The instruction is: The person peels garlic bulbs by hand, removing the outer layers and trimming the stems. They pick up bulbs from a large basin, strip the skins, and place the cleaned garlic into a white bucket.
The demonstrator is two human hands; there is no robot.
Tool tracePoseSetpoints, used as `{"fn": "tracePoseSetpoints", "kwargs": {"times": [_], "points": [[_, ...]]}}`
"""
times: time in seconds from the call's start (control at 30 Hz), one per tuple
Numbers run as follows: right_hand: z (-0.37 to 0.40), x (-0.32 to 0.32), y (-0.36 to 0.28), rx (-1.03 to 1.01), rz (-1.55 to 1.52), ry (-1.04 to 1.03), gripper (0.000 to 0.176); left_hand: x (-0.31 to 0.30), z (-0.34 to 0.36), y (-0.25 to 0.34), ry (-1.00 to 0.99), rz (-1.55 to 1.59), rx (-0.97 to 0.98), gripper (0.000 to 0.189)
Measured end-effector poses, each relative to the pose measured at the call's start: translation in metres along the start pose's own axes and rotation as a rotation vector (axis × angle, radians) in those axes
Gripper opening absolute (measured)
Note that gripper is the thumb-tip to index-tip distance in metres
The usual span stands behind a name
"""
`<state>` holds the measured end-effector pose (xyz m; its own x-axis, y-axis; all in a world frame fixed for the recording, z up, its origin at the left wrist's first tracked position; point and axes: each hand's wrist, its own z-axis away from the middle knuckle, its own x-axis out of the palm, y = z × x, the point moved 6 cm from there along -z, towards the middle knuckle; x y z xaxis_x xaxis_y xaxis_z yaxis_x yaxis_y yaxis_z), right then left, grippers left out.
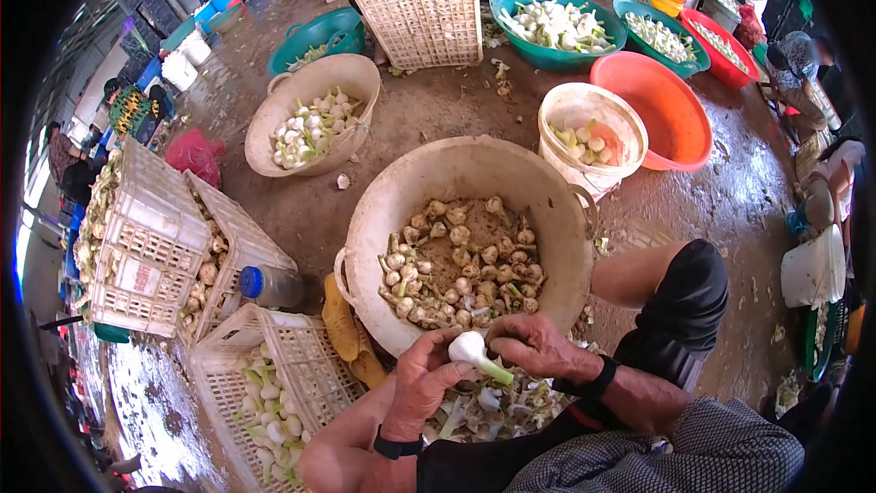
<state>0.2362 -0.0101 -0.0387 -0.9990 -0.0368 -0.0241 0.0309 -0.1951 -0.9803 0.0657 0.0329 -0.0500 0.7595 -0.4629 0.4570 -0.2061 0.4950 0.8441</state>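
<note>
A white peeled garlic bulb (469,348) with a short green stem is held between my hands at the near rim of a large beige tub (415,178). My left hand (425,376) has its fingers and thumb closed on the bulb from the left. On the right, my right hand (532,344) has its fingers curled in at the bulb's side; whether they pinch a bit of skin is too small to tell. Unpeeled, dirt-covered garlic bulbs (460,236) lie in the tub. Peelings (497,409) are heaped below my hands.
A crate (219,374) of peeled garlic and a lidded jar (274,286) stand at left. Beyond the tub are a beige basin (265,141), a white bucket (554,110) and an orange basin (680,128). People (137,110) sit at both far sides.
</note>
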Motion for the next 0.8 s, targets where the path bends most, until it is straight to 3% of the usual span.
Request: {"fn": "tracePoseSetpoints", "kwargs": {"times": [0.17, 0.3, 0.6, 0.7, 0.8], "points": [[-0.001, 0.003, -0.004, -0.294, 0.311, -0.025, 0.020, 0.001, -0.001, 0.001, 0.013, -0.124, -0.049, 0.047], [0.001, 0.006, 0.002, -0.335, 0.354, -0.023, 0.019, 0.001, -0.002, -0.005, -0.001, -0.165, -0.029, 0.047], [0.000, 0.003, 0.016, -0.220, 0.345, -0.020, 0.016, 0.007, -0.001, -0.007, -0.055, -0.223, -0.028, 0.047], [-0.003, -0.003, 0.013, -0.136, 0.156, 0.047, 0.020, 0.010, 0.000, 0.003, -0.018, -0.188, -0.026, 0.047], [-0.004, 0.000, 0.003, 0.048, 0.074, -0.216, 0.030, 0.004, 0.000, 0.008, -0.004, -0.181, 0.017, 0.047]]}}
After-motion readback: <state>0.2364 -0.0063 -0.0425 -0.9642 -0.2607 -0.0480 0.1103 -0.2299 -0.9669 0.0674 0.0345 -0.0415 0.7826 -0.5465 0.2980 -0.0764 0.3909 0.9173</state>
